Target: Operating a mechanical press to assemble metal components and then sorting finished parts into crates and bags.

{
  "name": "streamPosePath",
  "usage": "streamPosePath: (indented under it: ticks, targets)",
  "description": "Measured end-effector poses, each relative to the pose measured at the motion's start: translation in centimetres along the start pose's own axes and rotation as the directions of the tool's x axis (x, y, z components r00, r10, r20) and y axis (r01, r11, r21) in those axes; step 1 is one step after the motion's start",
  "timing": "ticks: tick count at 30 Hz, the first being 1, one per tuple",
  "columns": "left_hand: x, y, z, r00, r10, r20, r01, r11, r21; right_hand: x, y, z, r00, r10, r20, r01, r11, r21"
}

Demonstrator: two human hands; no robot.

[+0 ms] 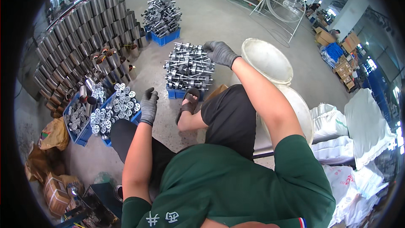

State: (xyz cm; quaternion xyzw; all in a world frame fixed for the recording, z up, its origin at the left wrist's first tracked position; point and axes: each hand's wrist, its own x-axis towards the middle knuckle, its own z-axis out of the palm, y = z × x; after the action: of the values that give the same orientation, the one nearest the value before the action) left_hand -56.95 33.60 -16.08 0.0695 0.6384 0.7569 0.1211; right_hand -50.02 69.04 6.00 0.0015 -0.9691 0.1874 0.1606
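My right hand [221, 53], in a grey knitted glove, reaches to the top right of a stack of metal rotor shafts [187, 69]. Its fingers are bent closed around the end of one shaft, partly hidden by the glove. The stack fills a blue crate [174, 94] on the floor in front of my feet. My left hand [148, 106], also gloved, hovers above the floor between that stack and the crates of round spoked metal parts [120, 103]. Its fingers point upward, loosely extended, and I see nothing in them.
Rows of steel cylinders [80, 29] are piled at the left. Another blue crate [166, 38] of shafts stands farther ahead. Two white tubs [268, 61] sit by my right leg, with white sacks [331, 128] beyond. A large fan [286, 4] stands at the back right.
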Motion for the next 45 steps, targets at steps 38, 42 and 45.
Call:
streamPosePath:
  ticks: [38,42,45]
  targets:
    - [0.2,2.1,-1.2,0.985,0.140,0.105,-0.163,0.952,0.258,-11.7,-10.0,-1.3,0.977,-0.039,-0.208,0.118,0.916,0.384]
    - [1.1,1.0,-0.6,0.992,0.122,0.038,-0.128,0.952,0.280,-14.2,-8.4,-4.2,0.962,0.088,-0.257,0.009,0.935,0.355]
    - [0.4,0.0,0.3,0.988,0.125,0.088,-0.147,0.933,0.329,-15.5,-6.3,-4.6,0.927,0.088,-0.366,0.075,0.910,0.408]
